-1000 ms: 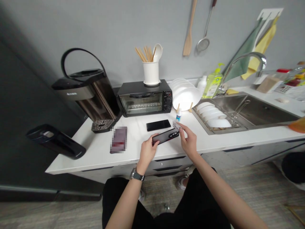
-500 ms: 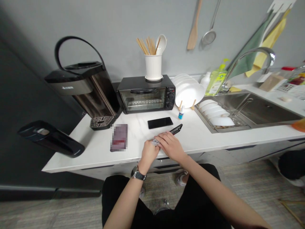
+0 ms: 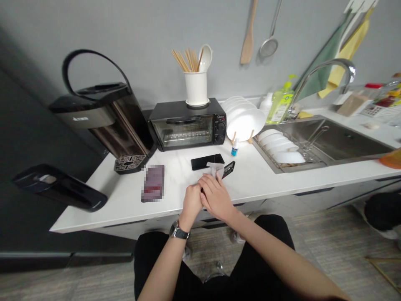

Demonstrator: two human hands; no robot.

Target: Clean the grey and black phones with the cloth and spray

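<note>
A crumpled pale tissue or cloth (image 3: 216,168) sticks up from the fingers of my right hand (image 3: 216,197), which is closed on it. My left hand (image 3: 191,201) is closed and presses against the right one; anything inside it is hidden. Just beyond the fingers, a dark phone-like item or case (image 3: 229,169) is tilted up, its lower part covered by the tissue and hand. Behind lies a black phone (image 3: 203,162) flat on the white counter (image 3: 175,167). A small white and blue bottle (image 3: 234,148) stands to its right.
A toaster oven (image 3: 188,129) stands at the back, a water dispenser (image 3: 115,125) to its left. Near the left edge is a dark tumbler (image 3: 65,188), beside a blurred-out item (image 3: 153,183). White plates (image 3: 247,121) and the sink (image 3: 344,142) are on the right.
The tissue now stands up above my right hand, partly over the phone. Both hands have shifted slightly toward me, and the whole view has moved a little.
</note>
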